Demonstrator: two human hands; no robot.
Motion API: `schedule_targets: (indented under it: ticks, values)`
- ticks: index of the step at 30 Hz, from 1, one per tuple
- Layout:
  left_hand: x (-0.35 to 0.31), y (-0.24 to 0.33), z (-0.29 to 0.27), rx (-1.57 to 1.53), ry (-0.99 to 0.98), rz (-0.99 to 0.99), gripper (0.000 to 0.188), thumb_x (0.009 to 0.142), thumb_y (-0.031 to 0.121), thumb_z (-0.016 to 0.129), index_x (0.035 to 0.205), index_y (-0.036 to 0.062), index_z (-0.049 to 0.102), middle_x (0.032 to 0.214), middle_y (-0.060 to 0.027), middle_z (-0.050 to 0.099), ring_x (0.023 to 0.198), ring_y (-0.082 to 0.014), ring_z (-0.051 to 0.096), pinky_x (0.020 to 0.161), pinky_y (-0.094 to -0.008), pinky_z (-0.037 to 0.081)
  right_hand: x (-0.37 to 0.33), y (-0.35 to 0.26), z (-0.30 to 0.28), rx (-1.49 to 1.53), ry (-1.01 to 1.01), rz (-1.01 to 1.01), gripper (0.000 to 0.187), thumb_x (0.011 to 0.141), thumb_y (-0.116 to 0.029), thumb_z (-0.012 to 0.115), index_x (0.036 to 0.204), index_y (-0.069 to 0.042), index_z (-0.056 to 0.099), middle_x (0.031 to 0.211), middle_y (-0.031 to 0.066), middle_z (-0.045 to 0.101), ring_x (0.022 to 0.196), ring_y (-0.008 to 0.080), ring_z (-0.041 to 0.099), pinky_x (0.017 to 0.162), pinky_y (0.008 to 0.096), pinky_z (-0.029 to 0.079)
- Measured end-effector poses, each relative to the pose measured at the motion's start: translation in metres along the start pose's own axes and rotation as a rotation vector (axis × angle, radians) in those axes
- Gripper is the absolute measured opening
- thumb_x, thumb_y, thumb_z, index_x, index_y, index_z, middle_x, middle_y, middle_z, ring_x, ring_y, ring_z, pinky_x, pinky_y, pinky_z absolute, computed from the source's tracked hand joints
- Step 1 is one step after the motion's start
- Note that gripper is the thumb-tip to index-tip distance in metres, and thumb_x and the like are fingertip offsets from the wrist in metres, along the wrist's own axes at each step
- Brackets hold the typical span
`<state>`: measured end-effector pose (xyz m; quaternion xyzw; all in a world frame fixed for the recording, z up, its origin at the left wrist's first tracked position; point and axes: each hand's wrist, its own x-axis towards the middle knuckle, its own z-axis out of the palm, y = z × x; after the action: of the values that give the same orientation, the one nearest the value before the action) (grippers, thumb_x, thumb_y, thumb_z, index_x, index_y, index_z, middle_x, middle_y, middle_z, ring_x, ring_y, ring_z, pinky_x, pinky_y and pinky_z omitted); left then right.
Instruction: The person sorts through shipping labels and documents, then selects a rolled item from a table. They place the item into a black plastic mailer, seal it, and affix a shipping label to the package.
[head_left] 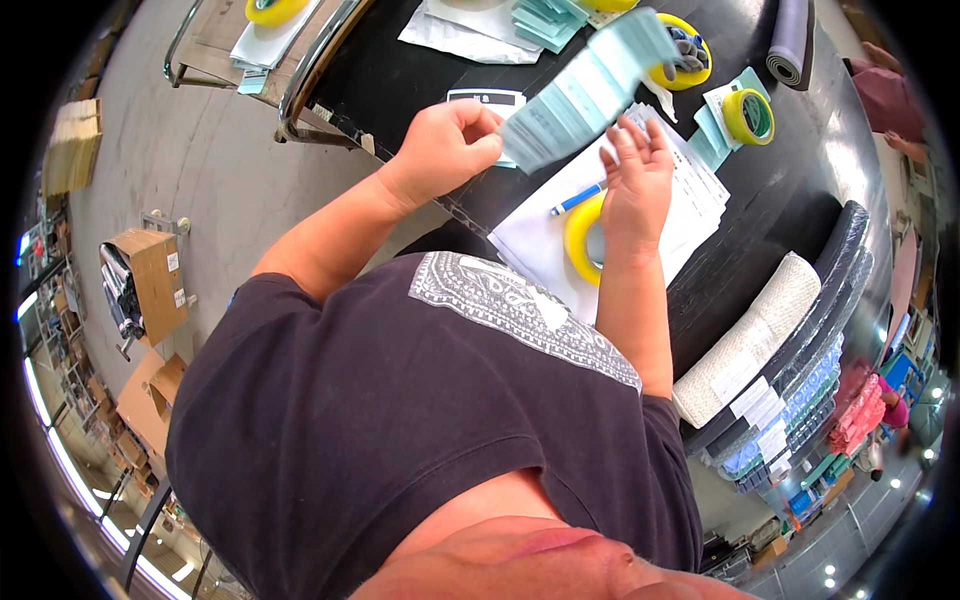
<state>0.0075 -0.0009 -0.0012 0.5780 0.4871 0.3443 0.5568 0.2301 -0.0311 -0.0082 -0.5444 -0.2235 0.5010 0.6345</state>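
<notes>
A yellow tape roll (574,243) and a blue pen (577,199) lie on white papers (537,228) on the black worktop (735,215). Over them, the left hand (438,155) pinches one end of a blurred pale-blue label strip (585,95); the right hand (640,185) has its fingers loosely spread beside it, contact unclear. Beyond, another yellow roll (686,80) rings grey gloves (688,50).

floor (250,180): grey | table (780,200): 1, black (glare at right) | strip lights (75,475): white, lower left
</notes>
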Motion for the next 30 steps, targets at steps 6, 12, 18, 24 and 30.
schedule_targets:
  ticks: [6,12,18,24,30]
  values:
    - [0.003,0.036,-0.002,0.967,0.364,0.907,0.009,0.072,0.005,0.067,0.074,0.0087,0.059,0.103,-0.0024,0.069,0.107,-0.0271,0.063,0.099,-0.0421,0.041,-0.040,-0.001,0.017,-0.121,-0.339,0.217,0.021,0.094,-0.021,0.063,0.107,-0.004,0.061,0.102,0.0067,0.067,0.091,0.0116,0.061,0.073,0.0230,0.047]
    - [-0.005,0.034,0.018,1.066,0.395,1.031,0.015,0.080,0.019,0.067,0.069,0.0128,0.059,0.113,0.0021,0.067,0.125,-0.0276,0.053,0.115,-0.0530,0.014,-0.041,-0.004,0.040,0.330,-0.357,0.400,0.020,0.092,-0.022,0.065,0.102,-0.006,0.060,0.094,0.0022,0.063,0.085,0.0101,0.059,0.076,0.0241,0.045]
    - [-0.013,0.035,0.012,0.680,0.199,0.943,0.020,0.077,0.032,0.073,0.079,0.0136,0.064,0.128,-0.0058,0.058,0.132,-0.0333,0.042,0.114,-0.0507,0.018,-0.039,0.007,0.027,0.303,-0.304,0.397,0.012,0.091,-0.018,0.064,0.095,-0.007,0.062,0.087,0.0013,0.064,0.078,0.0090,0.056,0.074,0.0241,0.046]
    - [-0.009,0.026,-0.012,0.289,0.195,0.284,0.018,0.080,0.012,0.073,0.094,0.0035,0.065,0.099,-0.0066,0.065,0.090,-0.0165,0.057,0.079,-0.0291,0.045,-0.039,0.001,0.013,0.159,-0.250,0.408,0.014,0.092,-0.015,0.060,0.101,-0.004,0.063,0.093,0.0031,0.067,0.082,0.0114,0.061,0.080,0.0268,0.048]
    - [-0.011,0.041,-0.016,-0.279,-0.256,-0.210,0.052,0.091,0.012,0.066,0.137,-0.0015,0.045,0.093,-0.0063,0.068,0.080,-0.0070,0.060,0.073,-0.0212,0.050,-0.040,0.001,0.009,0.104,-0.316,0.345,0.015,0.092,-0.015,0.061,0.101,-0.004,0.064,0.093,0.0033,0.067,0.082,0.0108,0.060,0.079,0.0260,0.047]
